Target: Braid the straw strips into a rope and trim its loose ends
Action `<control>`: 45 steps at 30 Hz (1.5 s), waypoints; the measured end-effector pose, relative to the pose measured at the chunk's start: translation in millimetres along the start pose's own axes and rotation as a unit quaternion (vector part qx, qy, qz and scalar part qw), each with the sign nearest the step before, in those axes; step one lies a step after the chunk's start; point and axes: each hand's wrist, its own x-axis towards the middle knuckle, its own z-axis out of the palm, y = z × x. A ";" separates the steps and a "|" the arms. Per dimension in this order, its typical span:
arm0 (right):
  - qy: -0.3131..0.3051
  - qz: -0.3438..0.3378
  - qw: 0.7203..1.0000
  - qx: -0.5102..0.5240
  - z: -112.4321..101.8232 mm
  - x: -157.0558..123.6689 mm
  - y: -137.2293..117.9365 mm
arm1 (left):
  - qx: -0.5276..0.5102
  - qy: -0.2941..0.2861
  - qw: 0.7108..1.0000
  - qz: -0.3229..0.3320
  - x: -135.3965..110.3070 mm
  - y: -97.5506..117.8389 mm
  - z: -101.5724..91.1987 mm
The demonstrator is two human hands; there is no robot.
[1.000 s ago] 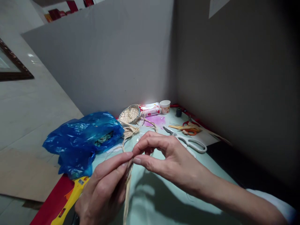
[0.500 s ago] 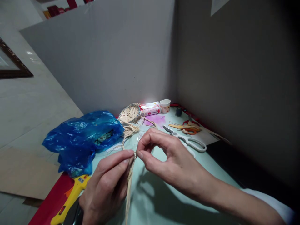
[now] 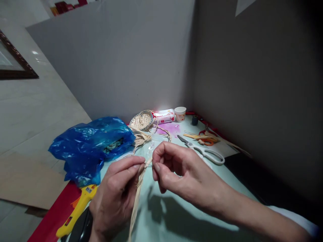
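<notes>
Left hand point(image 3: 114, 195) clamps straw point(image 3: 135, 206), right hand point(image 3: 189, 171) pinches its upper end; twisted there, loose below (unfinished, I'd judge), braid point(image 3: 166, 130) lying toward the surface's point(image 3: 148, 218) far edge

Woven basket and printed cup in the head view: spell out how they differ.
The woven basket is straw-coloured, the printed cup mostly white.
The woven basket is tilted, its inside facing the camera; the printed cup stands upright.
The woven basket looks wider than the printed cup.
Shared: both are open-topped.
</notes>
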 end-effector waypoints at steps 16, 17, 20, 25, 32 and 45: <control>-0.020 0.000 0.999 -0.039 -16.4 9.8 15.8 | -0.105 0.082 0.972 -0.193 4.0 -1.7 19.4; -0.017 0.001 0.999 -0.036 -16.9 10.6 17.1 | -0.107 0.071 0.970 -0.208 4.3 -1.6 19.1; -0.018 0.001 1.000 0.010 -17.1 11.6 19.3 | -0.106 0.045 0.970 -0.213 3.4 -4.9 20.3; 0.037 -0.023 0.999 0.026 -13.3 9.0 18.8 | -0.069 -0.033 0.975 -0.209 0.6 -5.8 27.3; -0.005 0.004 0.987 0.160 -8.5 14.5 30.6 | -0.090 -0.128 0.954 -0.258 0.8 0.3 34.3; -0.013 -0.020 0.999 -0.038 -19.4 21.0 75.5 | -0.041 -0.166 0.958 -0.230 -7.9 -17.2 46.3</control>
